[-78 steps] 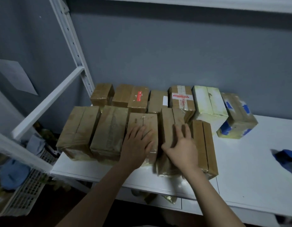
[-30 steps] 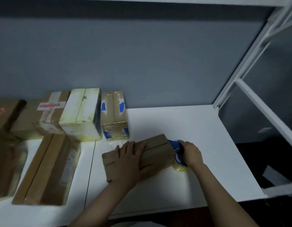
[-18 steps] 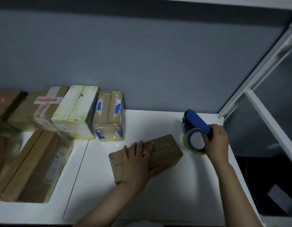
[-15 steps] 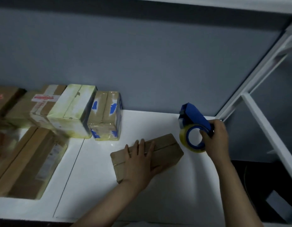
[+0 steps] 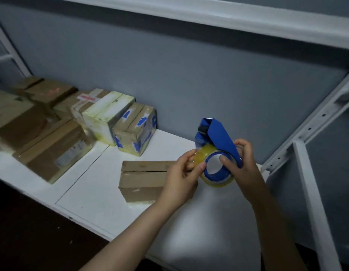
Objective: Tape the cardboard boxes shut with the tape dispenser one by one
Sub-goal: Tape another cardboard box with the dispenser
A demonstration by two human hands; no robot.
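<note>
Blue tape dispenser (image 5: 218, 137), translucent yellowish tape roll (image 5: 218, 182)

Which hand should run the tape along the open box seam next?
Right. The right hand grips the tape dispenser. The left hand only pinches its tape roll and sits nearer the cardboard box, so it could likely steady that.
</note>
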